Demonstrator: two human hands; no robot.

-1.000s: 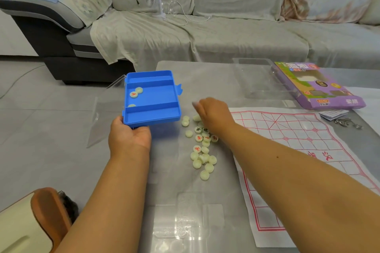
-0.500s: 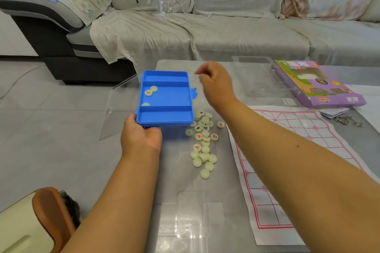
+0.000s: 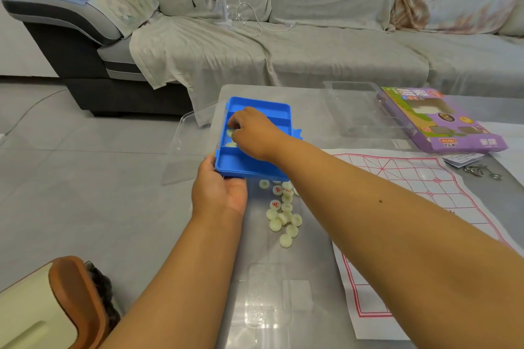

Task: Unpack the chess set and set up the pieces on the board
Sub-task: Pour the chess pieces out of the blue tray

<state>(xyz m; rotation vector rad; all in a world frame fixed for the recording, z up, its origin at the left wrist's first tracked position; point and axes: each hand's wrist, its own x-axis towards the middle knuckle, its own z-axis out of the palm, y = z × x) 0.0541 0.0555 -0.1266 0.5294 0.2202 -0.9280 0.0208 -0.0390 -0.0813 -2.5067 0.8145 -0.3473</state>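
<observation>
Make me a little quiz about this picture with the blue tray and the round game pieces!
1. True or false: the red-lined paper board has pieces on it.
2. Which hand holds the blue plastic tray by its near edge?
3. The pale round pieces on the glass table lie: A) left of the board, B) on the purple box.

Key:
1. False.
2. The left hand; the right hand reaches into the tray.
3. A
</observation>
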